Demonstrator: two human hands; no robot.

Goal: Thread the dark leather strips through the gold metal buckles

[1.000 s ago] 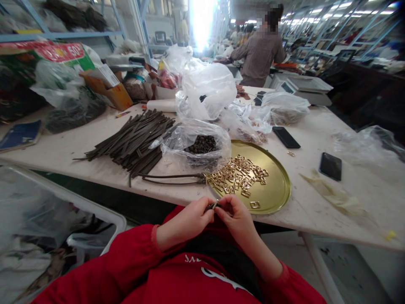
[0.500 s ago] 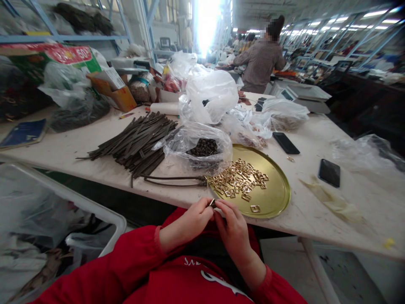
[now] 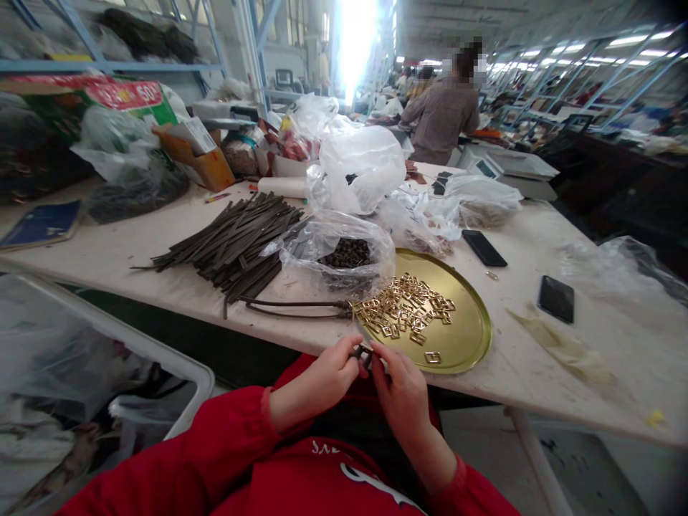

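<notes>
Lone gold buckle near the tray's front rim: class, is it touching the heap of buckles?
Apart: in the head view, bare tray shows between the lone buckle and the heap.

right hand (image 3: 403, 387) lower than before, metal piece (image 3: 366, 349) turned between fingers (image 3: 347, 351)

Pale worktable (image 3: 537, 358) bearing dark strips (image 3: 231, 247), plastic bags (image 3: 357, 172), golden tray (image 3: 462, 315), two phones (image 3: 484, 249).

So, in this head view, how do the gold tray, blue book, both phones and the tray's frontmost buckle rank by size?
1. Gold tray
2. Blue book
3. Far phone, near phone: too alike to rank
4. Frontmost buckle
</notes>
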